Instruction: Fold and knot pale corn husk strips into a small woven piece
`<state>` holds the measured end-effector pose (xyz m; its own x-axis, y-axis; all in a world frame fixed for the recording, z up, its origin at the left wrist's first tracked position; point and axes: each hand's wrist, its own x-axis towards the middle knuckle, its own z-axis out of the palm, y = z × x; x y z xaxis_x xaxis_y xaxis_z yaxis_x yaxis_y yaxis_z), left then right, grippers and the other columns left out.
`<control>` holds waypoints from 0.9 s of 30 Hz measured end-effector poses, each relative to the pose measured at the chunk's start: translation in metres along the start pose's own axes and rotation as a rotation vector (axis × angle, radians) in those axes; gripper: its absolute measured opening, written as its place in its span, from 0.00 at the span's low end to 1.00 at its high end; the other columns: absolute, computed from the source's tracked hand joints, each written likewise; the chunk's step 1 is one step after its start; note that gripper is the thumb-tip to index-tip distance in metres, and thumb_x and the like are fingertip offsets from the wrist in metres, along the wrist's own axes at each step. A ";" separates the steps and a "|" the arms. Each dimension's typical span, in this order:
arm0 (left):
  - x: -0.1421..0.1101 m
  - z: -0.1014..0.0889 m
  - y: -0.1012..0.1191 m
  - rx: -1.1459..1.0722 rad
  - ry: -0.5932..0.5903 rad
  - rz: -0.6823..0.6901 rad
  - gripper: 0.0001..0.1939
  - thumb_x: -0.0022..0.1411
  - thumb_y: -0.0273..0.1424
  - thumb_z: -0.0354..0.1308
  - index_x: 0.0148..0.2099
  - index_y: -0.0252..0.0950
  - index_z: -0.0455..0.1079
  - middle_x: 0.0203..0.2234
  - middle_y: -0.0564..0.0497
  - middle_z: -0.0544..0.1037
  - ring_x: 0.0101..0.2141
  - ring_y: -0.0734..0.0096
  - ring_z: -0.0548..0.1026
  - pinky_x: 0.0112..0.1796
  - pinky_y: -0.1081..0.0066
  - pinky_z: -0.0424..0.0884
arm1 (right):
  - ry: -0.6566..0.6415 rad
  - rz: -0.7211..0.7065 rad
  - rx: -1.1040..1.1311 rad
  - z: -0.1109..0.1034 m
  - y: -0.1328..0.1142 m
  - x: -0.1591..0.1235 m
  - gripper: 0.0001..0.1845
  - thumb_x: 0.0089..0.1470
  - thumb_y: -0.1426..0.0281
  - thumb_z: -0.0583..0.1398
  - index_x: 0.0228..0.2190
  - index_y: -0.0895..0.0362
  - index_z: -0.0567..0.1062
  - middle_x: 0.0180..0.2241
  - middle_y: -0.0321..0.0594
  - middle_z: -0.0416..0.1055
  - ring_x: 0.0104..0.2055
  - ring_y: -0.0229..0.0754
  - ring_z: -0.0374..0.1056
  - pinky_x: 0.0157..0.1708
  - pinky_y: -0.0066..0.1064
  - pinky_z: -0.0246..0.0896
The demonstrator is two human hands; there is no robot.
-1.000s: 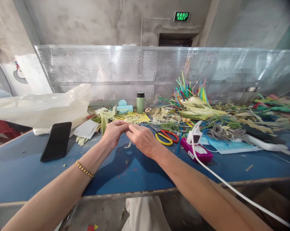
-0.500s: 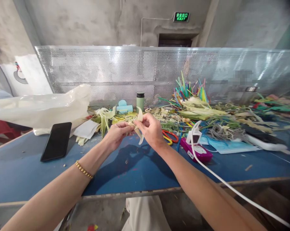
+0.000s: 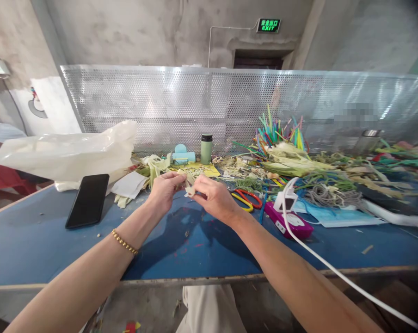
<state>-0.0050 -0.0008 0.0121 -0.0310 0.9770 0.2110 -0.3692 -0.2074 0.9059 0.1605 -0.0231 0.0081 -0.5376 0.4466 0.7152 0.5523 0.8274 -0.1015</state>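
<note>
Green characters reading 安全出口 are glowing above the word EXIT on a sign point(image 3: 268, 25) high on the concrete wall point(image 3: 136, 27). Markings are showing on a magenta device point(image 3: 292, 223), too small to read; a white charger point(image 3: 285, 202) is resting on it, trailing a white cable point(image 3: 320, 259).

A capped green bottle point(image 3: 205, 150) is standing at the back, hiding its contents; a metal-lidded container point(image 3: 371, 134) at far right is looking blurred. A cloudy plastic bag point(image 3: 101, 152) is sprawling at the left, not revealing what is inside.

Over the middle of the blue table point(image 3: 39, 240), a pale strip point(image 3: 190, 188) is hanging between two hands. The left hand point(image 3: 165, 188) is pinching it between thumb and fingertips; the right hand point(image 3: 214, 198) is gripping it with curled fingers, leaving no visible gap. A black phone point(image 3: 87, 202) is lying left of them, and a perforated metal panel point(image 3: 150, 101) is spanning the back.
</note>
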 end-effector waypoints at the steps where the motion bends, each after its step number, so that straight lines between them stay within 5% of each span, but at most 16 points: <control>1: 0.000 0.000 0.000 0.002 0.003 0.008 0.11 0.39 0.29 0.71 0.21 0.32 0.71 0.17 0.52 0.72 0.21 0.77 0.67 0.26 0.72 0.62 | -0.023 -0.016 -0.045 0.000 0.000 -0.001 0.06 0.60 0.74 0.58 0.30 0.58 0.73 0.34 0.39 0.69 0.34 0.36 0.65 0.33 0.27 0.56; 7: -0.001 0.001 0.000 -0.011 0.031 -0.002 0.13 0.36 0.30 0.72 0.22 0.33 0.71 0.17 0.53 0.72 0.21 0.76 0.67 0.27 0.71 0.62 | -0.088 -0.191 -0.301 0.000 -0.006 -0.002 0.11 0.64 0.75 0.52 0.30 0.58 0.71 0.33 0.40 0.69 0.32 0.36 0.64 0.29 0.27 0.52; 12: -0.003 0.003 -0.002 0.019 0.020 -0.002 0.13 0.37 0.30 0.72 0.21 0.33 0.70 0.15 0.55 0.69 0.19 0.79 0.63 0.24 0.73 0.58 | -0.010 -0.188 -0.225 0.005 -0.014 -0.002 0.11 0.65 0.74 0.51 0.32 0.58 0.70 0.38 0.44 0.73 0.38 0.38 0.68 0.34 0.27 0.58; 16: -0.005 0.005 -0.003 0.041 -0.027 0.024 0.11 0.37 0.29 0.71 0.22 0.32 0.71 0.17 0.54 0.72 0.21 0.77 0.66 0.26 0.73 0.62 | 0.099 0.018 -0.069 0.010 -0.014 -0.001 0.11 0.66 0.68 0.50 0.32 0.57 0.67 0.27 0.41 0.73 0.29 0.39 0.70 0.29 0.28 0.59; 21: -0.007 0.006 0.000 0.051 -0.142 -0.005 0.10 0.39 0.29 0.70 0.24 0.32 0.74 0.21 0.50 0.76 0.24 0.72 0.72 0.30 0.71 0.65 | 0.275 0.454 0.446 0.007 -0.009 0.004 0.08 0.61 0.64 0.56 0.33 0.54 0.62 0.22 0.32 0.71 0.16 0.34 0.67 0.18 0.24 0.58; 27: -0.007 0.004 -0.001 0.184 -0.167 0.053 0.06 0.41 0.28 0.68 0.22 0.32 0.74 0.18 0.50 0.75 0.22 0.73 0.70 0.30 0.69 0.65 | 0.407 0.615 0.679 0.000 -0.003 0.011 0.12 0.51 0.65 0.62 0.28 0.54 0.63 0.17 0.29 0.67 0.12 0.33 0.61 0.12 0.24 0.55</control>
<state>-0.0012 -0.0072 0.0113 0.1139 0.9460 0.3035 -0.1956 -0.2782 0.9404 0.1530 -0.0203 0.0162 0.0482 0.8170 0.5746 0.1118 0.5672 -0.8159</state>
